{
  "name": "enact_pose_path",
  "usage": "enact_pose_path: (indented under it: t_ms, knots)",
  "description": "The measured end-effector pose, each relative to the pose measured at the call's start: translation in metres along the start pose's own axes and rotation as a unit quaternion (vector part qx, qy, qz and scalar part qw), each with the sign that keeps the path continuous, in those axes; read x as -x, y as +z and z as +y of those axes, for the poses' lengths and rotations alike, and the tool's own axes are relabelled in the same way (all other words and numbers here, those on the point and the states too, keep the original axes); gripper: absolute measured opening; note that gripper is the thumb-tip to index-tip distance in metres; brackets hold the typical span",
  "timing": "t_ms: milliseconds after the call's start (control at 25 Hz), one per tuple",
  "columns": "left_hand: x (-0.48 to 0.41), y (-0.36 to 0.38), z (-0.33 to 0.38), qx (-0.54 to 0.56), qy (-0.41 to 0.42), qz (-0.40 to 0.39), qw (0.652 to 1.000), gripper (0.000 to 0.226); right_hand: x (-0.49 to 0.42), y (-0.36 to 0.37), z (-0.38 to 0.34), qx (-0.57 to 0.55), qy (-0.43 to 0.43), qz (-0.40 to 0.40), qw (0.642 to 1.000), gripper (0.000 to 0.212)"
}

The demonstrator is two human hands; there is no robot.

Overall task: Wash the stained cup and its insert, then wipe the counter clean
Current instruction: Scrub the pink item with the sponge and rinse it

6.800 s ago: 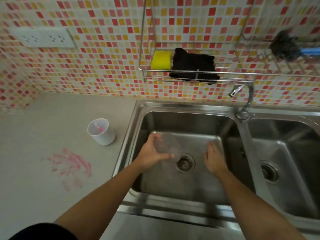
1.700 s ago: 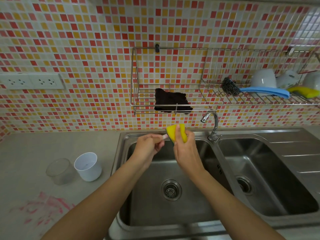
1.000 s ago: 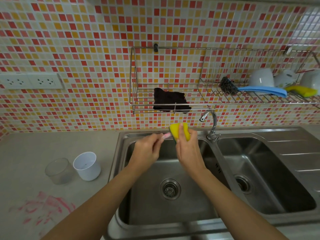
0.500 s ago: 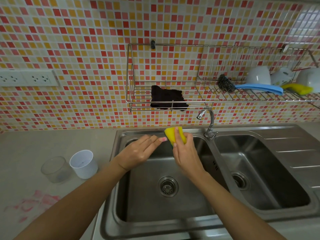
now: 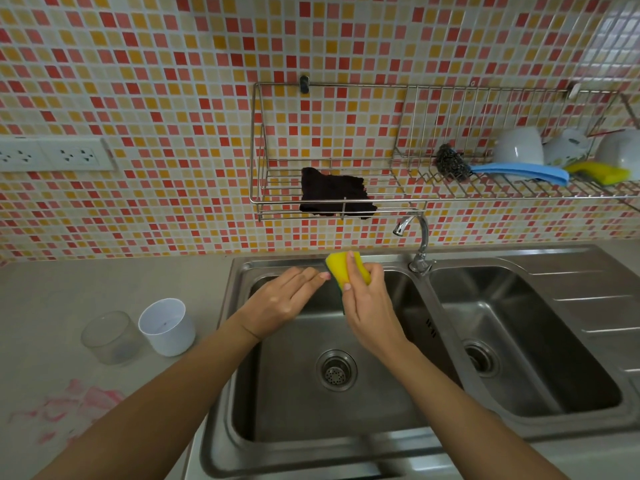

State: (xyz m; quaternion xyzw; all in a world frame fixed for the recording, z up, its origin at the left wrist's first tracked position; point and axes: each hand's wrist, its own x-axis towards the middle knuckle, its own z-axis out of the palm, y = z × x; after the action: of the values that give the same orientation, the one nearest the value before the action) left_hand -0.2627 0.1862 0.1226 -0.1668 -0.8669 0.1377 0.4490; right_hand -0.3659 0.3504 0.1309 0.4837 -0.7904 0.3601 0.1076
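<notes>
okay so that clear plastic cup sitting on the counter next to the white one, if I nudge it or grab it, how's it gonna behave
The clear cup looks thin-walled and empty, so it is probably very light and would slide or tip at a nudge. It stands upright on the flat counter, touching or nearly touching the white cup, so a push from the left would likely move both. If freshly rinsed, it may be slippery.

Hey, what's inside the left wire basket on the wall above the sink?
Only a dark cloth lies in the left wire basket, draped over its front rail. The rest of the basket floor shows bare wire. Whether anything sits beneath the cloth cannot be seen.
</notes>
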Motion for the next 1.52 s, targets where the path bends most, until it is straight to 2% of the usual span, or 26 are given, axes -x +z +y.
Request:
enact_pose_path:
  t_ms: [160, 280, 400, 480, 520, 560, 640, 680, 720, 800, 880, 1000, 1160, 1240, 1320, 1520]
  knots:
    - [-0.004, 0.003, 0.000, -0.007, -0.006, 0.004, 1.000, 0.031, 0.000, 0.001, 0.000, 0.000, -0.001, 0.000, 1.000, 0.060]
    - [-0.005, 0.003, 0.002, -0.005, -0.020, -0.003, 1.000, 0.035, -0.002, 0.001, 0.003, 0.006, 0.041, 0.016, 0.999, 0.057]
    - [-0.006, 0.001, 0.002, 0.005, -0.039, -0.006, 0.999, 0.031, 0.002, 0.002, 0.001, 0.001, -0.006, 0.015, 1.000, 0.061]
    - [-0.011, 0.001, 0.004, 0.026, -0.096, 0.000, 0.995, 0.023, 0.002, 0.002, -0.001, -0.009, 0.004, 0.023, 1.000, 0.067]
    - [-0.017, 0.000, 0.010, 0.062, -0.168, 0.009, 0.984, 0.019, 0.001, 0.002, -0.002, -0.008, 0.014, 0.033, 0.999, 0.070]
    - [-0.024, -0.003, 0.018, 0.116, -0.264, 0.021, 0.957, 0.016, 0.000, 0.003, -0.002, 0.000, 0.011, 0.045, 0.999, 0.069]
    - [-0.039, -0.008, 0.031, 0.211, -0.433, 0.035, 0.876, 0.012, -0.001, 0.007, 0.001, 0.033, -0.013, 0.055, 0.998, 0.064]
    - [-0.045, -0.008, 0.034, 0.233, -0.479, 0.034, 0.846, 0.011, -0.003, 0.006, 0.003, 0.037, 0.000, 0.056, 0.998, 0.062]
    - [-0.048, -0.008, 0.035, 0.240, -0.501, 0.028, 0.831, 0.010, -0.005, 0.005, 0.005, 0.034, 0.025, 0.062, 0.997, 0.063]
    - [-0.053, -0.010, 0.035, 0.244, -0.515, 0.020, 0.822, 0.010, -0.006, 0.004, 0.008, 0.044, 0.037, 0.066, 0.996, 0.064]
    - [-0.056, -0.009, 0.033, 0.244, -0.512, 0.019, 0.823, 0.011, -0.004, 0.006, 0.014, 0.077, -0.003, 0.054, 0.996, 0.061]
    - [-0.060, 0.000, 0.037, 0.246, -0.515, 0.007, 0.821, 0.010, -0.008, 0.005, 0.023, 0.054, 0.034, 0.060, 0.996, 0.060]
    - [-0.060, 0.022, 0.044, 0.235, -0.540, 0.000, 0.808, 0.011, -0.001, 0.014, 0.043, 0.030, 0.029, 0.033, 0.999, 0.065]
    - [-0.060, 0.036, 0.047, 0.239, -0.569, -0.012, 0.787, 0.012, 0.001, 0.014, 0.070, -0.037, 0.112, 0.040, 0.992, 0.074]
    - [-0.062, 0.049, 0.048, 0.247, -0.611, -0.019, 0.752, 0.012, 0.002, 0.015, 0.110, -0.059, 0.188, 0.019, 0.980, 0.080]
    - [-0.074, 0.081, 0.040, 0.263, -0.687, -0.009, 0.678, 0.013, -0.007, 0.016, 0.210, -0.038, 0.258, -0.066, 0.963, 0.082]
